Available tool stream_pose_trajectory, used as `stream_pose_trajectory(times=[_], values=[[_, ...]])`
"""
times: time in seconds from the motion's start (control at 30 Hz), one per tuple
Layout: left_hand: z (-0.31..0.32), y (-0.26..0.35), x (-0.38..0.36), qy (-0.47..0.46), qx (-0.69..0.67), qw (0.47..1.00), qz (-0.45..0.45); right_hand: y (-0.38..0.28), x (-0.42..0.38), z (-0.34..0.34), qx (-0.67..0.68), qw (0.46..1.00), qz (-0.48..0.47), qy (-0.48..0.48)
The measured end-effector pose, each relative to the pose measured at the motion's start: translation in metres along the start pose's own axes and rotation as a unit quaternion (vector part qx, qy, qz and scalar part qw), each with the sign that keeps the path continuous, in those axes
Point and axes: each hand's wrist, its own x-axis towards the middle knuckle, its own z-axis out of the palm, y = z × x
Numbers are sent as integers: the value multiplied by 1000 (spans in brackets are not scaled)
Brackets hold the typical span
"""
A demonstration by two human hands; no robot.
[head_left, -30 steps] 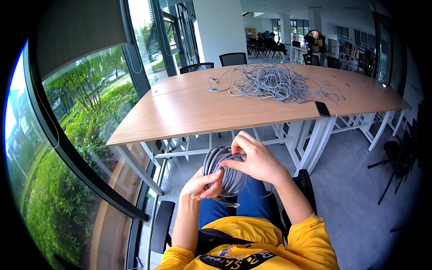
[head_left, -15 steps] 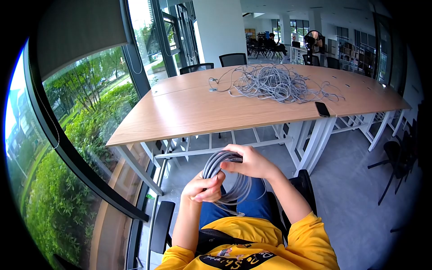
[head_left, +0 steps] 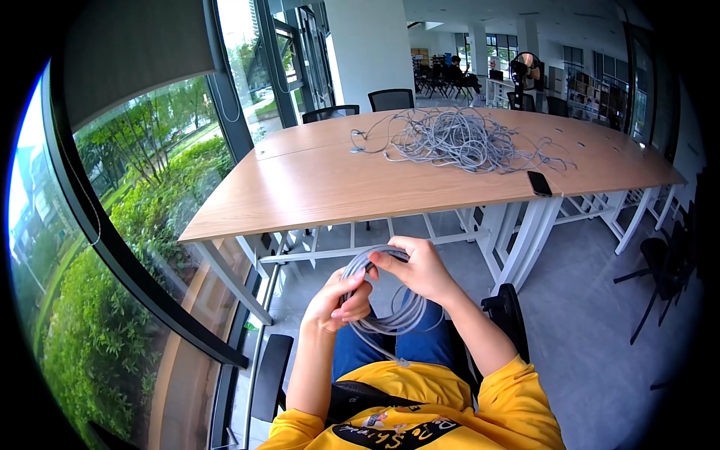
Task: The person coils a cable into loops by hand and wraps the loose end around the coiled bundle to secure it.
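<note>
A looped coil of grey network cable (head_left: 391,325) hangs between my hands above my lap. My left hand (head_left: 343,300) is closed around the coil's left side, thumb pressed on the strands. My right hand (head_left: 418,268) grips the top right of the loops, its thumb and fingers pinching the cable. One cable end with a clear plug (head_left: 403,363) dangles below the coil, by the hem of the yellow shirt. Some strands are hidden behind my fingers.
A wooden table (head_left: 315,191) stands ahead, bearing a tangled pile of grey cables (head_left: 461,142) and a black phone (head_left: 538,183) near its front edge. Chair armrests (head_left: 273,375) flank me. Windows line the left. A seated person (head_left: 456,71) is far back.
Both hands have shifted slightly, with the right hand a little further right on the loops. The coil's loops have spread, and the plug end hangs slightly lower.
</note>
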Motion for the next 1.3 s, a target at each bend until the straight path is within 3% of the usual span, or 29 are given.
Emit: stream_pose_trajectory(times=[0.1, 0.13, 0.2, 0.27, 0.33, 0.47, 0.5, 0.57, 0.6, 0.67, 0.8, 0.93, 1.07, 1.13, 1.3], values=[[9, -1, 3, 137, 12, 988, 75, -8, -1, 2, 9, 999, -8, 52], [11, 0, 2, 137, 11, 988, 75, -8, 0, 3, 18, 998, -19, 62], [14, 0, 2, 165, 140, 974, 67, -6, 2, 2, 26, 997, -29, 73], [14, 1, 1, 158, 148, 975, 49, -1, 3, 0, -48, 998, -19, 41], [9, 0, 0, 60, 56, 996, 25, -13, 2, -3, -11, 1000, -10, 25], [8, -2, -2, 9, 22, 999, 35, -2, 2, -5, 9, 1000, 15, 1], [8, -2, -1, 8, 22, 999, 35, -2, 3, -1, 9, 1000, 15, 1], [8, -5, 0, 36, 25, 993, 114, -3, 3, 10, 152, 981, -53, 109], [8, -5, 0, 49, 27, 987, 154, 1, -1, 12, 152, 981, -52, 109], [13, -2, 0, 60, 30, 984, 166, 6, -5, 16, 255, 960, -10, 111], [16, -2, -2, 74, 50, 986, 144, -5, -8, 11, 304, 942, 94, 111], [15, -4, 1, 84, 41, 987, 128, 0, -5, 13, 214, 962, 70, 152], [9, -9, -1, 46, 23, 990, 130, 0, -4, 14, 214, 957, 98, 167], [6, -11, -2, -59, -1, 990, 131, -3, -4, 15, 222, 956, 100, 166], [10, -9, -2, -55, -52, 990, 120, -4, -2, 14, 243, 953, 99, 150]])
